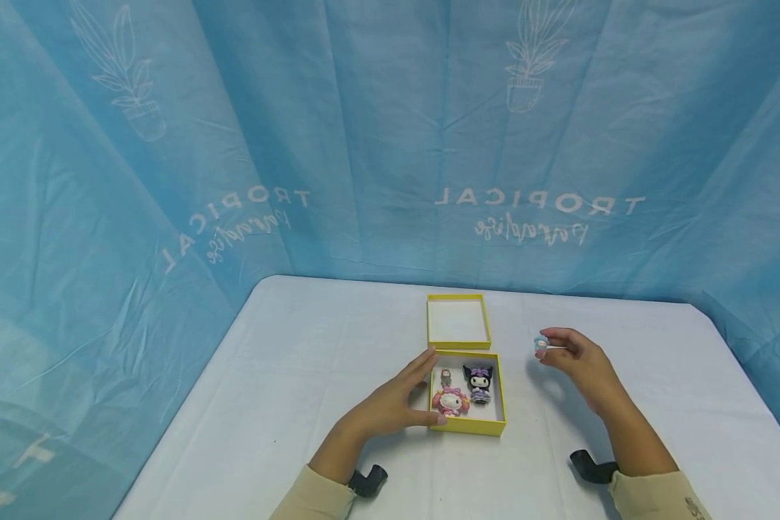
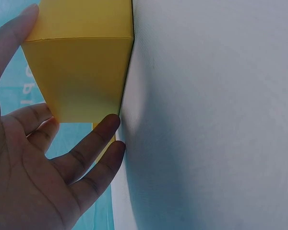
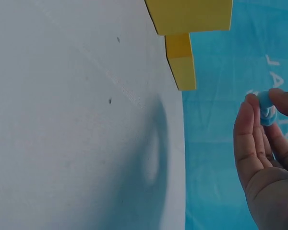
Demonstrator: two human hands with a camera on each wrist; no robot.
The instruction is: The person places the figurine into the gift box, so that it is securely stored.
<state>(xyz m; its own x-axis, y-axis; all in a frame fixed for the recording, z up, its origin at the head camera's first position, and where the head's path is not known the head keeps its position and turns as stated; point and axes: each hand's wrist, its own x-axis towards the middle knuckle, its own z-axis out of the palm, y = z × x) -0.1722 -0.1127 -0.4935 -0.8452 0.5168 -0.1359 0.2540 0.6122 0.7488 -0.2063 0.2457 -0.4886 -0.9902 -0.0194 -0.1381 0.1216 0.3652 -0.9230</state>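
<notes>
A yellow box (image 1: 471, 426) with a white inside stands open on the table. Inside it are a pink-haired figurine (image 1: 451, 401), a black-and-purple figurine (image 1: 479, 383) and a small greyish figurine (image 1: 445, 377). My left hand (image 1: 390, 406) holds the box by its left side, thumb at the front wall and fingertips at the back left corner. In the left wrist view, two lower fingers (image 2: 93, 153) spread beside the box's wall. Right of the box, my right hand (image 1: 581, 367) pinches a small light-blue figurine (image 1: 541, 343) between thumb and fingers, raised above the table.
Behind the box lies its yellow lid (image 1: 458, 345), white inside facing up. A white cloth covers the table (image 1: 325, 361). Blue printed curtains (image 1: 390, 144) hang along the back and sides. Dark wrist mounts (image 1: 591, 468) stick out by both sleeves.
</notes>
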